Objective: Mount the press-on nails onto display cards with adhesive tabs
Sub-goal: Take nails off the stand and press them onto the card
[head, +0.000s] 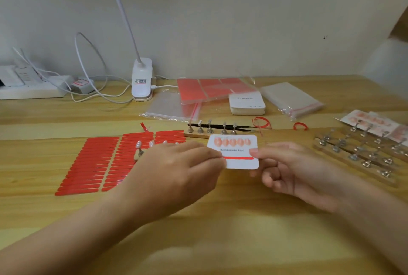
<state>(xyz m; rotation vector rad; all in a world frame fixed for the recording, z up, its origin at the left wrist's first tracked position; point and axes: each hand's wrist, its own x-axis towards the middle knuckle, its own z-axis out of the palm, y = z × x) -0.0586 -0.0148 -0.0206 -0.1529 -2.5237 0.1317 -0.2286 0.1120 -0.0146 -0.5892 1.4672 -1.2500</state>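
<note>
Hands' pinch grip, left hand [176,173], right hand [287,171], card [237,153]

A single wide-angle view looked from the person's head, forward and down across the wooden worktop [220,230] toward the pale wall [220,21] behind it. It sat close above the forearms, and straight edges bowed near the frame borders.

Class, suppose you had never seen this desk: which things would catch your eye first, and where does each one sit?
First, the white display card at centre, pinched between the left hand and the right hand, with five pink nails along its top and a red adhesive strip lower down. Next, the big sheet of red adhesive tabs lying flat on the wooden table, to the left.
</note>
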